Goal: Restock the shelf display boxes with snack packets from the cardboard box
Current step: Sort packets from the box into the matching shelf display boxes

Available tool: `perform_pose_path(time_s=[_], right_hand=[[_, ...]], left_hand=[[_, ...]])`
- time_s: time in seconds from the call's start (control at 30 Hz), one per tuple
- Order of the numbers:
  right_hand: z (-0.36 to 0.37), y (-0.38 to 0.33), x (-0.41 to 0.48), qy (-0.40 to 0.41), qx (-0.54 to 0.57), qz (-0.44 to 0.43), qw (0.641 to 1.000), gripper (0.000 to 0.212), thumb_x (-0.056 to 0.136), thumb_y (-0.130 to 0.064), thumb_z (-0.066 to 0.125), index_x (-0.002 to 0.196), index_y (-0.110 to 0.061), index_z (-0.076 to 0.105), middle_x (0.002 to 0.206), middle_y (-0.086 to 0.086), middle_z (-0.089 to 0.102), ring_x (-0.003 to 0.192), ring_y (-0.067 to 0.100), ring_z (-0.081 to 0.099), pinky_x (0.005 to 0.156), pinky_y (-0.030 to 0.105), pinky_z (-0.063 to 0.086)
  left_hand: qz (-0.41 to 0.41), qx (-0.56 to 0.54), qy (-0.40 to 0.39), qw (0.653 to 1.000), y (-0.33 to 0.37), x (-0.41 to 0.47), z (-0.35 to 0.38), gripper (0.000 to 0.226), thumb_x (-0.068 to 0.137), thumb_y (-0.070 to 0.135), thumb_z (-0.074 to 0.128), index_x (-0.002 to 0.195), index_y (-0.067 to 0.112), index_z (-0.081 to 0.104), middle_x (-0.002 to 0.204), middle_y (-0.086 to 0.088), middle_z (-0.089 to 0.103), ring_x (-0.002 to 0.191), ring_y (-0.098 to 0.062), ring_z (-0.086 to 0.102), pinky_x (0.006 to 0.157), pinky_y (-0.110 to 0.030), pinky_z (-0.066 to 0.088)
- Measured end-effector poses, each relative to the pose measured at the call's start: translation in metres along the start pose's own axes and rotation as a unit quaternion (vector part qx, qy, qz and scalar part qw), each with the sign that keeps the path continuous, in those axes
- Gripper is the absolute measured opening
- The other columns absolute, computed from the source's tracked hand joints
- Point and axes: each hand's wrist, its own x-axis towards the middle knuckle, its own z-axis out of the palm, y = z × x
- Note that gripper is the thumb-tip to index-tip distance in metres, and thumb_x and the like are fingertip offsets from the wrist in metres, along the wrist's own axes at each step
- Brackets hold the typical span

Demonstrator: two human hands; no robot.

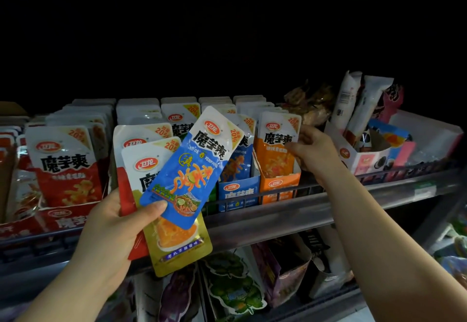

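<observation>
My left hand (113, 230) holds a fan of snack packets in front of the shelf: a blue packet (192, 170) on top, a gold one (177, 240) under it and a red one (125, 195) behind. My right hand (313, 150) pinches the right edge of an orange packet (278, 150) standing at the front of the orange display box (280, 185). To its left stands the blue display box (238, 191) with blue packets. A red display box (60, 218) full of red packets fills the left of the shelf. The cardboard box is out of view.
A metal rail (278, 208) runs along the shelf's front edge. Right of the orange box stands a white display box (364, 157) with tall white packets. The lower shelf holds green-printed packets (232, 286) and a purple box (280, 271). Above the shelf all is dark.
</observation>
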Motion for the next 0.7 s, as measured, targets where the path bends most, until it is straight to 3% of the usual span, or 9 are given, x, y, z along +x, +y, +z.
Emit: perform_pose_path(time_s=[0.13, 0.37, 0.4, 0.5, 0.57, 0.6, 0.67, 0.7], right_hand=[[0.008, -0.004, 0.005, -0.020, 0.021, -0.016, 0.999, 0.042, 0.088, 0.001, 0.053, 0.129, -0.006, 0.047, 0.127, 0.013, 0.056, 0.115, 0.026, 0.055, 0.085, 0.032, 0.047], [0.013, 0.005, 0.005, 0.000, -0.092, -0.096, 0.991, 0.064, 0.083, -0.001, 0.060, 0.138, -0.016, 0.029, 0.134, 0.006, 0.047, 0.121, 0.014, 0.045, 0.090, 0.021, 0.038], [0.014, 0.007, 0.004, 0.016, -0.092, -0.098, 0.991, 0.068, 0.083, -0.003, 0.062, 0.139, -0.017, 0.027, 0.136, 0.006, 0.045, 0.123, 0.015, 0.044, 0.095, 0.023, 0.038], [0.013, 0.009, -0.001, 0.100, -0.092, -0.103, 0.985, 0.066, 0.084, -0.011, 0.061, 0.140, -0.017, 0.026, 0.141, 0.008, 0.039, 0.129, 0.023, 0.041, 0.105, 0.043, 0.039], [0.014, 0.004, -0.012, 0.174, -0.086, -0.112, 0.975, 0.058, 0.087, -0.014, 0.057, 0.138, -0.016, 0.030, 0.137, 0.007, 0.043, 0.122, 0.024, 0.047, 0.100, 0.042, 0.044], [0.015, 0.000, -0.020, 0.200, -0.061, -0.120, 0.971, 0.052, 0.088, -0.014, 0.056, 0.135, -0.016, 0.034, 0.130, 0.005, 0.047, 0.113, 0.019, 0.053, 0.094, 0.035, 0.049], [0.023, -0.012, -0.043, 0.195, 0.010, -0.125, 0.973, 0.036, 0.090, -0.015, 0.053, 0.124, -0.017, 0.042, 0.107, -0.004, 0.055, 0.082, -0.003, 0.057, 0.070, 0.009, 0.050], [0.030, -0.017, -0.054, 0.160, 0.034, -0.110, 0.980, 0.030, 0.090, -0.016, 0.052, 0.119, -0.017, 0.045, 0.096, -0.010, 0.053, 0.072, -0.007, 0.054, 0.060, 0.005, 0.047]], left_hand=[[-0.004, 0.003, -0.002, 1.000, 0.000, 0.000, 0.001, 0.078, 0.001, 0.049, 0.085, 0.075, 0.028, 0.074, 0.083, -0.001, 0.074, 0.072, -0.016, 0.071, 0.050, -0.025, 0.054], [-0.014, -0.006, 0.003, 1.000, -0.003, 0.000, -0.001, 0.079, 0.002, 0.046, 0.087, 0.076, 0.024, 0.073, 0.083, -0.003, 0.074, 0.071, -0.017, 0.071, 0.049, -0.025, 0.054], [-0.016, -0.010, 0.006, 1.000, -0.004, 0.000, -0.001, 0.078, 0.001, 0.046, 0.087, 0.076, 0.025, 0.073, 0.083, -0.003, 0.074, 0.071, -0.017, 0.071, 0.048, -0.025, 0.054], [-0.019, -0.015, 0.007, 1.000, -0.005, 0.000, 0.000, 0.079, 0.001, 0.046, 0.087, 0.075, 0.024, 0.073, 0.081, -0.002, 0.074, 0.070, -0.015, 0.071, 0.048, -0.025, 0.053], [-0.019, -0.021, 0.010, 1.000, -0.003, -0.001, 0.001, 0.082, 0.001, 0.045, 0.087, 0.078, 0.020, 0.071, 0.081, -0.002, 0.074, 0.069, -0.016, 0.071, 0.047, -0.025, 0.053], [-0.017, -0.024, 0.011, 1.000, -0.002, -0.002, 0.002, 0.082, 0.001, 0.044, 0.087, 0.078, 0.020, 0.071, 0.081, -0.003, 0.074, 0.068, -0.016, 0.071, 0.047, -0.025, 0.053], [-0.016, -0.030, 0.013, 0.999, 0.000, -0.003, 0.005, 0.078, 0.002, 0.044, 0.087, 0.075, 0.021, 0.072, 0.079, -0.003, 0.074, 0.067, -0.016, 0.071, 0.047, -0.025, 0.053], [-0.017, -0.033, 0.012, 0.999, 0.001, -0.004, 0.006, 0.076, 0.001, 0.044, 0.087, 0.073, 0.023, 0.073, 0.078, -0.002, 0.074, 0.066, -0.016, 0.070, 0.046, -0.025, 0.053]])
